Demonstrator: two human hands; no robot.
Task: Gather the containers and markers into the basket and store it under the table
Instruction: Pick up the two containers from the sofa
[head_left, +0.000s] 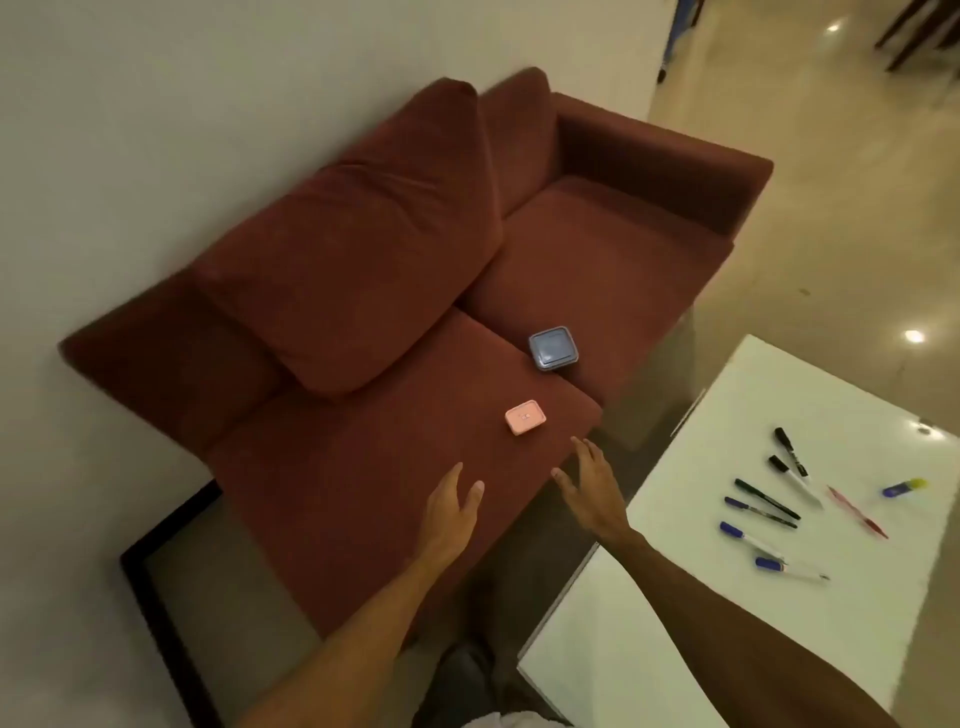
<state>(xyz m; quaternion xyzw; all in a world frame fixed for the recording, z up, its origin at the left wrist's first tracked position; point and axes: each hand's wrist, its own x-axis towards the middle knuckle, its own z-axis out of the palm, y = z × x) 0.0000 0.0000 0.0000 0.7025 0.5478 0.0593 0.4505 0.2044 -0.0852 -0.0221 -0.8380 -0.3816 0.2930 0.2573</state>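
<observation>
Both hands are extended over the near seat cushion of the dark red sofa (395, 291) and neither holds anything. The left hand (451, 501) is loosely spread, thumb apart from the fingers; the right hand (589, 486) is likewise spread, fingers pointing toward the far side. The pink container (525, 417) sits on that same cushion, close to its right front edge, just beyond the fingertips and lying between the two hands' lines of reach. The right hand appears the nearer of the two, though only slightly. The container's longer side runs roughly left to right across the approach, so a grip across its short width from either hand looks feasible. The blue-grey container (554, 348) rests farther off and to the right, at the seam between the two seat cushions, well apart from both hands. The markers (763, 506) lie scattered on the white table (675, 597) at the right, nearest the right arm, with a red pen (857, 512) and a small blue and yellow item (905, 487) beyond them. No basket is in view. Judgement: collection has barely begun, and the pink container is the likely first pick.
</observation>
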